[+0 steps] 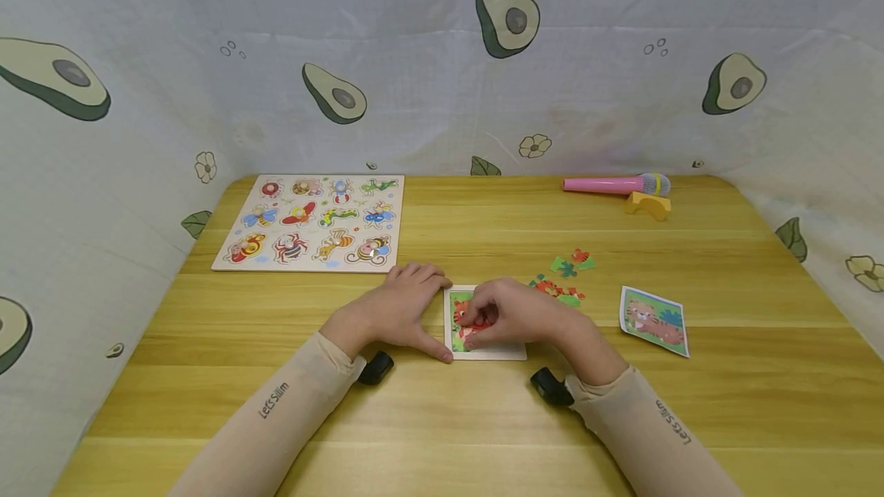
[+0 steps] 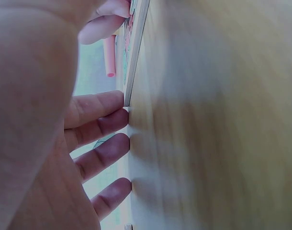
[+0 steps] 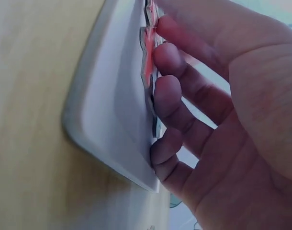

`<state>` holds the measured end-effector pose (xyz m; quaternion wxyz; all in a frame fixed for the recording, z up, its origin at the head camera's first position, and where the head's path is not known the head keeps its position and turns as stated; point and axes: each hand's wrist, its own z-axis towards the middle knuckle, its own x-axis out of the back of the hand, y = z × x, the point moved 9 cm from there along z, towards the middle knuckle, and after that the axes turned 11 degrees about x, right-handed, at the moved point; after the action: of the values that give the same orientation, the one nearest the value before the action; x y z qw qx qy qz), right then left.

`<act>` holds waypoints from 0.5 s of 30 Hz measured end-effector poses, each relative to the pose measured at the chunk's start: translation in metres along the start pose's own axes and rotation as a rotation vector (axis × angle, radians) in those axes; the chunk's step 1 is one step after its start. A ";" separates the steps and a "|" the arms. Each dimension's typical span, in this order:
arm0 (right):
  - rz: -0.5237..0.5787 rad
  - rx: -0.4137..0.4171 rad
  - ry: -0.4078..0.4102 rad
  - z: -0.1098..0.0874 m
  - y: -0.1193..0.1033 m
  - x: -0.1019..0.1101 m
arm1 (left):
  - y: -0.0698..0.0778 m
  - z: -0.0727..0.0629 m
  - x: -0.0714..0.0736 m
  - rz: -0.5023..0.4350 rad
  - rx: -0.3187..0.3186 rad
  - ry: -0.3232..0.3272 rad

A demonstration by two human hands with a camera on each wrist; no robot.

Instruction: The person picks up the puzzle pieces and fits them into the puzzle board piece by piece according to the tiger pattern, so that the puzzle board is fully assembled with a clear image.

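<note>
A small white-bordered puzzle tray (image 1: 511, 353) lies on the table, with a partly assembled red-and-green animal picture (image 1: 459, 309) at its left side. My left hand (image 1: 404, 307) spreads along the tray's left edge, thumb near the lower corner and fingers extended at the upper one. In the left wrist view, its fingertips (image 2: 118, 143) rest on the table beside the tray. Bent over the picture, my right hand (image 1: 521, 315) pinches a red puzzle piece (image 3: 148, 55) against the tray. Loose puzzle pieces (image 1: 552, 288) lie just beyond the tray's right side.
A wooden insect peg board (image 1: 311, 238) lies at the back left. To the right is a picture card (image 1: 652, 320) of a pink animal. A pink toy microphone (image 1: 601, 185) and a yellow arched block (image 1: 648, 207) sit at the back right, near the patterned cloth (image 1: 428, 98).
</note>
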<state>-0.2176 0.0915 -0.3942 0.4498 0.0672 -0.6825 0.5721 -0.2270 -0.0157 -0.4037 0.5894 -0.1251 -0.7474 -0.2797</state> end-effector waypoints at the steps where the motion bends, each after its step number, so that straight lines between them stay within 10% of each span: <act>1: 0.001 -0.007 -0.005 0.000 0.001 0.000 | 0.000 0.000 0.000 0.000 0.000 -0.001; 15: -0.011 -0.022 -0.039 -0.003 0.004 0.000 | 0.001 0.000 0.000 -0.008 0.003 -0.003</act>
<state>-0.2183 0.0949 -0.3969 0.4403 0.0772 -0.6969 0.5608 -0.2263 -0.0153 -0.4031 0.5873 -0.1216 -0.7494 -0.2806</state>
